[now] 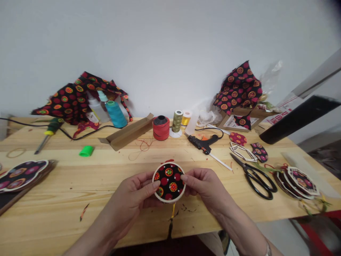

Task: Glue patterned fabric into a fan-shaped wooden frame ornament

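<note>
A round ornament [170,182] with a pale rim and black patterned fabric is held between both hands above the table's front part. My left hand [135,192] grips its left edge, thumb on the fabric face and fingers behind. On the opposite edge my right hand [201,183] pinches the rim, its thumb at the upper right and its other fingers partly hidden. Red cord shows at the ornament's top. A yellow cord with a dark tassel [170,227] hangs from the bottom. Small dark scraps lie on the wood beneath.
Black scissors [258,177] and a stack of fabric ornaments [299,182] lie right. Behind stand a glue gun [204,143], red thread [161,128], green thread [177,121] and a cardboard piece [130,133]. A screwdriver [49,133] and a green cap [86,151] lie left.
</note>
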